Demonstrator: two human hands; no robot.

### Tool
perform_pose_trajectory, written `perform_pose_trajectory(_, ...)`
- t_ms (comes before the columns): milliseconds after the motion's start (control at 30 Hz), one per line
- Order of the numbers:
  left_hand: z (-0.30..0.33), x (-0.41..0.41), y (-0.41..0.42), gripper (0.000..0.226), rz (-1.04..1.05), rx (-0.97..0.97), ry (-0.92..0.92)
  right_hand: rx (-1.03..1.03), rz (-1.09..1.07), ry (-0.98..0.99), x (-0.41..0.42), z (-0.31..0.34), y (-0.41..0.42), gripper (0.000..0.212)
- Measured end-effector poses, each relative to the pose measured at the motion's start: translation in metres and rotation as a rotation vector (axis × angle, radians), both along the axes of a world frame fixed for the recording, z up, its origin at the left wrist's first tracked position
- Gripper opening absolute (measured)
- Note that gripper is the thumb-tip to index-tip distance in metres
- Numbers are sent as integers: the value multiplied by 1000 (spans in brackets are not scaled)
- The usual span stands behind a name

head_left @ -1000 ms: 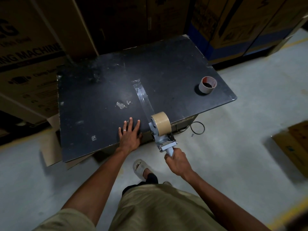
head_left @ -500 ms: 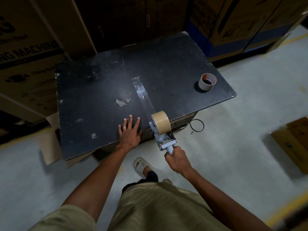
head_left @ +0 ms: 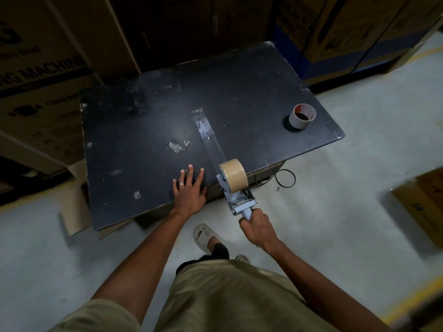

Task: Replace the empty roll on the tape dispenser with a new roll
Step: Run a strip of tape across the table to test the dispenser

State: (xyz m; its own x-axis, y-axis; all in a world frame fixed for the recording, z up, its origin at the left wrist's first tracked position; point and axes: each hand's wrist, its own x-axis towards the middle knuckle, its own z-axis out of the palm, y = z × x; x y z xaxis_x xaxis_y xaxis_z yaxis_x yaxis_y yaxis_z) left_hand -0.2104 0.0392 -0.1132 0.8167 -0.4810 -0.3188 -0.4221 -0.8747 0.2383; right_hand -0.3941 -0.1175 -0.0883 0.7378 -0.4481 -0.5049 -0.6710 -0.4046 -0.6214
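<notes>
Cardboard cartons (head_left: 40, 75) with dark printed lettering stand stacked at the far left, behind a black rectangular tabletop (head_left: 143, 130) whose scuffed surface carries pale patches of torn residue (head_left: 178, 146). Near the table's near edge, the left hand (head_left: 189, 191) lies flat on the black surface, fingers straight and slightly spread, a ring on one finger; it holds nothing. Just right of that hand, a strip of clear shiny tape (head_left: 207, 136) runs from the middle of the table toward the near edge, stuck down along the surface and leading to the tan roll of packing tape (head_left: 233, 174) mounted on the grey metal handheld tape dispenser (head_left: 236, 197). The dispenser sits at the table's near edge, roll end on the table and handle pointing out over the floor. The right hand (head_left: 257, 227) wraps tightly round that handle, fingers curled about it. Farther right, near the table's right corner and well apart from the dispenser, stands the empty cardboard tape core (head_left: 302, 115), its inside printed red. Below the table edge on the pale concrete floor (head_left: 359, 188) lies a loop of black cable (head_left: 285, 178), and a brown carton (head_left: 424, 207) sits at the far right.
</notes>
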Motion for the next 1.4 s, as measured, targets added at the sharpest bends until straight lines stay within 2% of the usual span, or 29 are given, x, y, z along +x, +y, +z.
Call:
perform_pose_trajectory(467, -1, 0, 1, 71, 0, 1, 2, 5, -14, 2, 1, 3, 4, 21)
perform_pose_trajectory(600, -2, 0, 1, 70, -16, 8, -3, -7, -13, 20, -8, 5, 5, 27)
perform_pose_trajectory(1133, -1, 3, 2, 70, 0, -4, 15, -38, 41, -23, -6, 16, 7, 15)
perform_pose_trajectory(1400, 1, 1, 2, 71, -5, -8, 9, 10, 26, 47, -4, 12, 8, 20)
